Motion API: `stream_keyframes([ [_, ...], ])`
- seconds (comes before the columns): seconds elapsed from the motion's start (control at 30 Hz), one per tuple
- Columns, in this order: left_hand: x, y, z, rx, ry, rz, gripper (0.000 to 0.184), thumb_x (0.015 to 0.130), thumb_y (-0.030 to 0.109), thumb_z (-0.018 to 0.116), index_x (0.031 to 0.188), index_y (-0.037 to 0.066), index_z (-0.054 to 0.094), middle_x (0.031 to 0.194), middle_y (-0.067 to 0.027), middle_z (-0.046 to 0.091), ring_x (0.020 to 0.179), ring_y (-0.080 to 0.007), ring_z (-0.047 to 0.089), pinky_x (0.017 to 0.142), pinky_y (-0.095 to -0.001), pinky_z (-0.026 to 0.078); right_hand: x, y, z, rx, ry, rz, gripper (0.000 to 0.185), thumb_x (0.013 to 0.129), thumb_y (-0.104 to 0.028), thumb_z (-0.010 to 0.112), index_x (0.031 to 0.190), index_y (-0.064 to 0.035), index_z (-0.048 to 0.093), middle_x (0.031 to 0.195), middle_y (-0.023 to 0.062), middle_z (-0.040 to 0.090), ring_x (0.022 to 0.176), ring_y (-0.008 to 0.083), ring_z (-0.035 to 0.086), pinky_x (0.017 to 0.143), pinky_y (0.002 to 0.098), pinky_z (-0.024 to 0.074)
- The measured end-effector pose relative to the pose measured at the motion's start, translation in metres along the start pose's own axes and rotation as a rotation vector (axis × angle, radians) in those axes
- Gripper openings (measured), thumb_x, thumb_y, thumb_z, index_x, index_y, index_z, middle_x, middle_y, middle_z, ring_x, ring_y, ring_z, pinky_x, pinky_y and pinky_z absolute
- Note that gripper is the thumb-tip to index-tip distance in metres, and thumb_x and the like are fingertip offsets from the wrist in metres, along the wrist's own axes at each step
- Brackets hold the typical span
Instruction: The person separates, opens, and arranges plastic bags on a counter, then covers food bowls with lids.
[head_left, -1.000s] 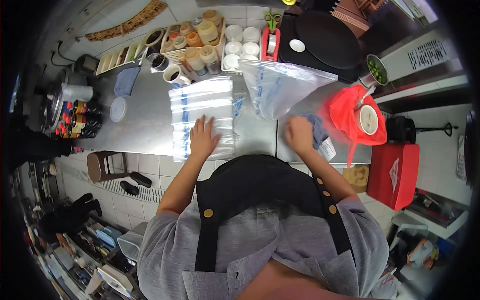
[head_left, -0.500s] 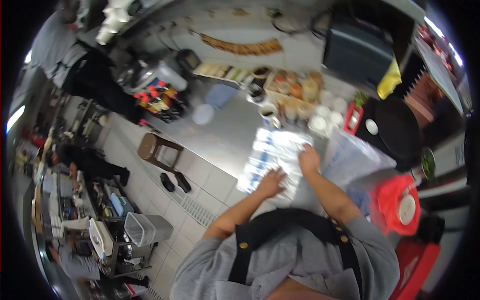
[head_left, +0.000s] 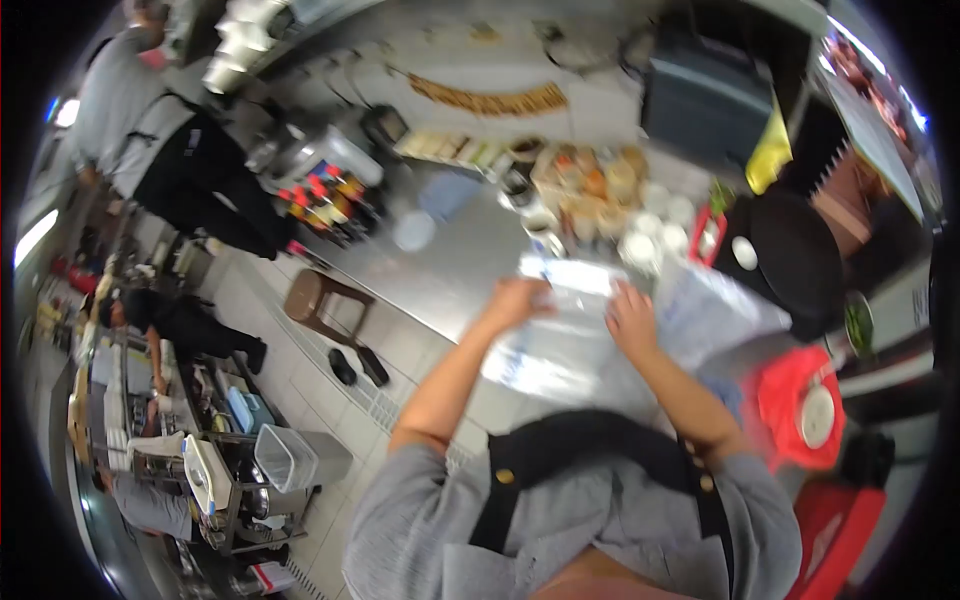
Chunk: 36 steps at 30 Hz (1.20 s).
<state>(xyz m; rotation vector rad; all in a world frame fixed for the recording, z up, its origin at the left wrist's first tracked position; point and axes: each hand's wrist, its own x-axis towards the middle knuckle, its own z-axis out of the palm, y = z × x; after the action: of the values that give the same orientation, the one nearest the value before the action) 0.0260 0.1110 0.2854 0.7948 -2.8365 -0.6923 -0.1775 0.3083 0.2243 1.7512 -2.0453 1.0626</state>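
A stack of clear plastic bags (head_left: 560, 350) with blue print lies on the steel counter in front of me. My left hand (head_left: 520, 302) is at the stack's upper left part, its fingers curled against the plastic. On the upper right part rests my right hand (head_left: 630, 315), fingers on the film; whether either pinches a layer is too blurred to tell. Right of my right hand stands a loose, puffed plastic bag (head_left: 715, 312). Beyond my hands is a mug (head_left: 541, 226) with dark liquid.
Seasoning jars (head_left: 590, 180), white lidded cups (head_left: 655, 235) and a red tape dispenser (head_left: 708, 236) line the back. A red bag (head_left: 775, 400) holds a white tub at right. Sauce bottles (head_left: 330, 205) and a brown stool (head_left: 312, 295) are left; co-workers (head_left: 150, 110) stand beyond.
The view has swung left since the first frame. My right hand has come from the blue cloth onto the bag stack. My left hand has moved up to the stack's upper part.
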Motion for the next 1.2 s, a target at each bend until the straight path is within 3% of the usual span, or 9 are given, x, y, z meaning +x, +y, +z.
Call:
stream_keyframes([
  [0.07, 0.002, 0.018, -0.026, -0.196, -0.05, -0.006, 0.044, 0.078, 0.034, 0.084, 0.109, 0.005, 0.07, 0.099, -0.0156, 0.073, 0.089, -0.031, 0.069, 0.077, -0.0403, 0.053, 0.009, -0.004, -0.015, 0.139, -0.268, 0.296, 0.075, 0.068, -0.01, 0.081, 0.133, -0.0057, 0.043, 0.142, 0.0166, 0.05, 0.126, 0.0378, 0.053, 0.094, 0.0489, 0.0439],
  [0.17, 0.001, 0.04, -0.042, -0.325, -0.016, 0.069, 0.031, 0.078, 0.014, 0.086, 0.097, 0.001, 0.065, 0.085, -0.0066, 0.066, 0.077, -0.0176, 0.056, 0.073, -0.0347, 0.049, 0.033, -0.031, -0.06, 0.177, -0.353, 0.261, 0.113, 0.062, -0.029, 0.092, 0.154, -0.008, 0.03, 0.149, 0.0185, 0.044, 0.138, 0.0392, 0.04, 0.112, 0.0519, 0.0347],
  [0.4, -0.013, 0.087, -0.082, -0.315, -0.241, 0.105, 0.033, 0.076, 0.008, 0.085, 0.1, 0.001, 0.063, 0.081, -0.0106, 0.067, 0.077, -0.0199, 0.06, 0.072, -0.0353, 0.048, 0.073, -0.058, -0.124, 0.112, -0.351, 0.075, 0.062, 0.084, -0.039, 0.078, 0.139, -0.0193, 0.059, 0.144, 0.0059, 0.054, 0.136, 0.0336, 0.045, 0.118, 0.0659, 0.0179],
  [0.47, -0.015, 0.093, -0.091, -0.319, -0.267, 0.095, 0.034, 0.075, 0.008, 0.085, 0.1, 0.002, 0.064, 0.085, -0.0103, 0.067, 0.077, -0.0217, 0.061, 0.07, -0.0349, 0.048, 0.087, -0.053, -0.13, 0.19, -0.714, 0.184, 0.033, 0.087, -0.032, 0.076, 0.114, -0.0132, 0.072, 0.114, 0.0038, 0.071, 0.112, 0.0287, 0.064, 0.111, 0.0585, 0.0351],
  [0.5, -0.016, 0.097, -0.095, -0.327, -0.214, 0.098, 0.034, 0.073, 0.007, 0.086, 0.099, 0.003, 0.065, 0.092, -0.0077, 0.067, 0.085, -0.0196, 0.06, 0.077, -0.0337, 0.048, 0.086, -0.051, -0.126, 0.323, -0.525, 0.128, 0.028, 0.088, -0.036, 0.077, 0.092, -0.0083, 0.074, 0.078, 0.0015, 0.071, 0.08, 0.0193, 0.069, 0.084, 0.0406, 0.0504],
  [0.87, -0.024, 0.129, -0.068, -0.139, 0.334, 0.691, 0.023, 0.069, 0.012, 0.086, 0.079, 0.005, 0.067, 0.126, -0.006, 0.066, 0.131, -0.0269, 0.054, 0.106, -0.0472, 0.041, 0.074, -0.035, -0.14, 1.163, -0.634, 0.643, 0.024, 0.091, -0.026, 0.079, 0.088, -0.0025, 0.072, 0.076, -0.0036, 0.066, 0.074, 0.0061, 0.058, 0.069, 0.0235, 0.0455],
  [1.0, -0.049, 0.12, -0.048, -0.126, 0.342, 0.93, 0.017, 0.072, 0.002, 0.077, 0.078, 0.007, 0.061, 0.102, -0.0069, 0.073, 0.106, -0.0306, 0.069, 0.089, -0.0467, 0.054, 0.061, -0.012, -0.165, 1.098, -0.512, 0.652, 0.019, 0.094, -0.02, 0.074, 0.092, -0.0022, 0.072, 0.081, -0.0023, 0.069, 0.078, 0.0045, 0.061, 0.074, 0.022, 0.0493],
  [1.13, -0.081, 0.108, -0.02, -0.073, -0.378, 0.712, 0.008, 0.079, 0.005, 0.065, 0.087, 0.007, 0.064, 0.094, -0.0097, 0.068, 0.082, -0.0313, 0.069, 0.072, -0.0407, 0.055, 0.064, -0.02, -0.197, 0.718, -0.559, 0.615, 0.017, 0.092, -0.018, 0.076, 0.091, -0.0016, 0.071, 0.082, -0.0009, 0.07, 0.079, 0.0052, 0.063, 0.077, 0.0234, 0.0517],
  [1.2, -0.078, 0.115, -0.026, -0.041, -0.385, 0.717, 0.011, 0.084, 0.011, 0.064, 0.093, 0.006, 0.066, 0.094, -0.0092, 0.067, 0.078, -0.0337, 0.068, 0.069, -0.04, 0.053, 0.061, -0.021, -0.201, 0.725, -0.508, 0.632, 0.024, 0.089, -0.023, 0.08, 0.088, -0.0012, 0.072, 0.074, -0.0003, 0.068, 0.072, 0.0058, 0.062, 0.065, 0.0246, 0.0489],
])
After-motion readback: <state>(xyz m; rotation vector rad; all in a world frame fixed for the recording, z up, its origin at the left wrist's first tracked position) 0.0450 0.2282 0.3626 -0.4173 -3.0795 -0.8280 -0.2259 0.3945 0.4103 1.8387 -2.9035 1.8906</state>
